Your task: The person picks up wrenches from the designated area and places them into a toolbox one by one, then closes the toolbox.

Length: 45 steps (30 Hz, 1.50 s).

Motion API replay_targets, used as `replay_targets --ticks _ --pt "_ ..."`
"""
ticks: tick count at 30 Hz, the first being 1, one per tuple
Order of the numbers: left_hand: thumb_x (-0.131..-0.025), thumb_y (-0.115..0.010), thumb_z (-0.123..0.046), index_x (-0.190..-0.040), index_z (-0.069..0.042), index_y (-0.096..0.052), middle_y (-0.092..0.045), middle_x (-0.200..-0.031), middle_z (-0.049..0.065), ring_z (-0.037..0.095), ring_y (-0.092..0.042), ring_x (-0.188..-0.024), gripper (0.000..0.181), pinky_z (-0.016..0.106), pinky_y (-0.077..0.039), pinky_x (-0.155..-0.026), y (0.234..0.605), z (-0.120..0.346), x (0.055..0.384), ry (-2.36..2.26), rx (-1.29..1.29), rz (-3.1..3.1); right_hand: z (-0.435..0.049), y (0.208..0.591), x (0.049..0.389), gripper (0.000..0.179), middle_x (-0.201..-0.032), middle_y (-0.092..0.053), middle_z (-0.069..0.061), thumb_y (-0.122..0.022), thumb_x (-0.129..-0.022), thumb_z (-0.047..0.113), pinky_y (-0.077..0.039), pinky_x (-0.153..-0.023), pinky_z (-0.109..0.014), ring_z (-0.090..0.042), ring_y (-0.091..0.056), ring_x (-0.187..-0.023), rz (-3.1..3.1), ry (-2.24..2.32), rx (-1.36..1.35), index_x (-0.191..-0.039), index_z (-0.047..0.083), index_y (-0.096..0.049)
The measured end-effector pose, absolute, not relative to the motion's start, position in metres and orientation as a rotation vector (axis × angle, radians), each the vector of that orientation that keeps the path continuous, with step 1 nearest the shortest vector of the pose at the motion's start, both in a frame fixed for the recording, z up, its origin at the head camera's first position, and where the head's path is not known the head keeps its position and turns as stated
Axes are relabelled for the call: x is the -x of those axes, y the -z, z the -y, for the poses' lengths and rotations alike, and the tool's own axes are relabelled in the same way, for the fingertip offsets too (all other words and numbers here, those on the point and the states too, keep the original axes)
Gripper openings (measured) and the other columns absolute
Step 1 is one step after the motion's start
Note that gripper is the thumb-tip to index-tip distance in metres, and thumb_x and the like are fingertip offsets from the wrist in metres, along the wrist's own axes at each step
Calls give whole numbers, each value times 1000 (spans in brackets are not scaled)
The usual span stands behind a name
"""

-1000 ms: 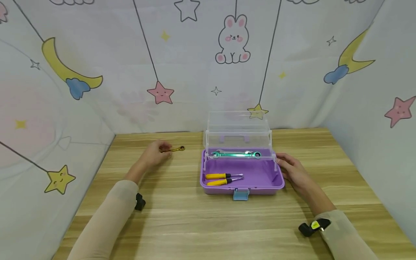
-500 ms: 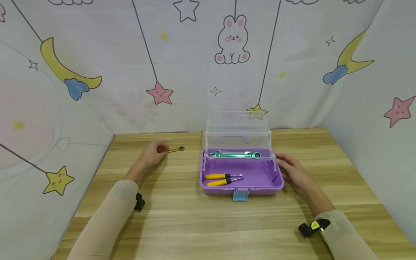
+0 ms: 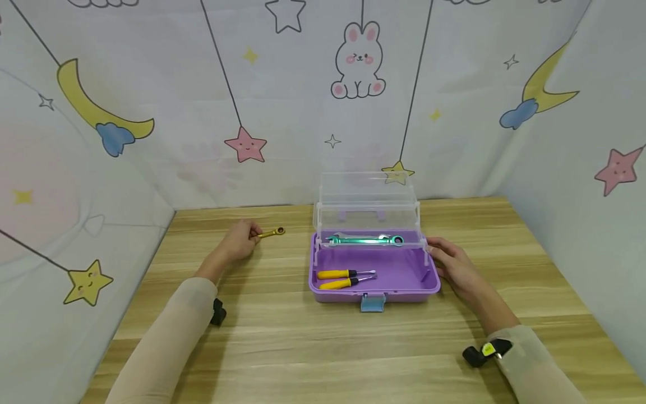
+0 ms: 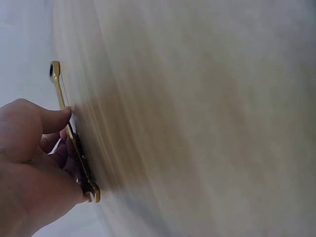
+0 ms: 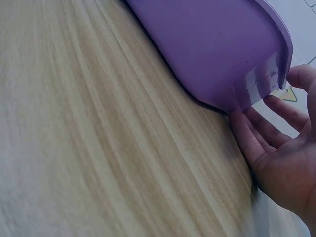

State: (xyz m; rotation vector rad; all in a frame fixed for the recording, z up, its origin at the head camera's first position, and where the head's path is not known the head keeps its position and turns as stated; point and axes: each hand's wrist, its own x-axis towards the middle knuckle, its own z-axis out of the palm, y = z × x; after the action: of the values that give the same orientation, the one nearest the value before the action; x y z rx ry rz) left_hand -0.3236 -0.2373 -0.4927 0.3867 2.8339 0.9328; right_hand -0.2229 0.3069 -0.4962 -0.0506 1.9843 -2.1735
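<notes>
My left hand [image 3: 239,240] pinches a golden ratchet wrench [image 3: 272,232] by its shaft, near the table's back left. In the left wrist view, thumb and fingers sit around the middle of the wrench [image 4: 60,91], ring end pointing up and open end by the palm. My right hand [image 3: 456,268] rests against the right side of a purple toolbox [image 3: 375,297]. In the right wrist view, its fairly straight fingers touch the toolbox wall [image 5: 212,54], with the thumb at the rim. A green wrench [image 3: 363,240] lies across the clear tray; two yellow-handled screwdrivers [image 3: 334,274] lie in the bottom.
The toolbox's transparent lid [image 3: 367,188] stands raised at the back, near the printed cloth wall [image 3: 298,112]. A blue latch [image 3: 373,303] hangs at its front. The wooden table [image 3: 303,353] stretches between both arms.
My left hand has shifted slightly left along the golden wrench, and its fingers have closed on it. The right hand stays at the toolbox. The head view has drifted a little.
</notes>
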Motion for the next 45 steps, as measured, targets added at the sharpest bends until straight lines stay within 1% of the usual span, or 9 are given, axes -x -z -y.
replay_targets --ticks 9,14,21,24,28,31,33,39,45 --pt "-104 -56 4 -114 7 -61 -62 -100 17 27 -58 -90 11 41 -50 -81 492 237 323 -968 -380 -2813 -307 495 224 21 -117 -72 7 -58 -111 19 -60 -87 -27 -9 -69 -108 -1977 2187 69 -130 16 -67" --pt "-104 -59 3 -110 3 -61 -61 -96 14 25 -56 -85 6 41 -49 -78 497 238 323 -906 -452 -2853 -308 496 222 20 -117 -72 7 -58 -111 18 -60 -87 -27 -8 -69 -107 -1978 2184 57 -129 16 -67" --pt "-104 -61 3 -111 -3 -61 -63 -102 13 29 -59 -91 10 49 -52 -84 501 242 318 -791 -671 -2941 -307 496 222 22 -119 -71 7 -58 -111 19 -60 -88 -26 -8 -69 -109 -1992 2177 64 -131 15 -66" --pt "-105 -61 1 -113 -5 -61 -63 -105 13 30 -60 -95 10 50 -52 -86 500 243 314 -765 -685 -2941 -307 497 222 21 -118 -71 8 -58 -111 19 -60 -88 -26 -7 -69 -108 -1995 2172 56 -131 16 -66" --pt "-108 -58 -4 -120 -7 -60 -63 -109 12 29 -60 -97 12 50 -51 -87 497 244 312 -738 -647 -2914 -306 498 221 21 -118 -72 10 -58 -111 19 -60 -88 -26 -7 -69 -108 -1994 2169 43 -130 16 -67" --pt "-110 -56 -7 -126 -9 -60 -64 -111 11 29 -61 -98 17 49 -52 -86 492 244 311 -764 -606 -2897 -306 499 221 22 -118 -72 9 -58 -111 20 -60 -88 -26 -7 -69 -108 -1992 2171 47 -132 15 -66" --pt "-109 -57 -7 -127 -8 -60 -65 -110 13 29 -61 -96 18 49 -52 -84 486 244 312 -805 -602 -2896 -306 500 221 23 -118 -72 9 -58 -111 20 -60 -88 -26 -7 -69 -109 -1992 2172 52 -132 15 -66" --pt "-108 -60 -6 -122 -2 -64 -66 -103 15 30 -63 -90 15 48 -54 -81 466 239 314 -898 -655 -2914 -307 500 221 22 -118 -71 10 -58 -111 20 -60 -88 -26 -6 -68 -109 -2001 2170 54 -131 16 -66" --pt "-108 -63 -9 -119 0 -65 -67 -107 15 31 -63 -97 14 48 -54 -86 439 228 309 -964 -649 -2911 -307 499 221 22 -119 -71 10 -58 -111 21 -59 -88 -26 -7 -68 -109 -2008 2166 65 -131 16 -66"
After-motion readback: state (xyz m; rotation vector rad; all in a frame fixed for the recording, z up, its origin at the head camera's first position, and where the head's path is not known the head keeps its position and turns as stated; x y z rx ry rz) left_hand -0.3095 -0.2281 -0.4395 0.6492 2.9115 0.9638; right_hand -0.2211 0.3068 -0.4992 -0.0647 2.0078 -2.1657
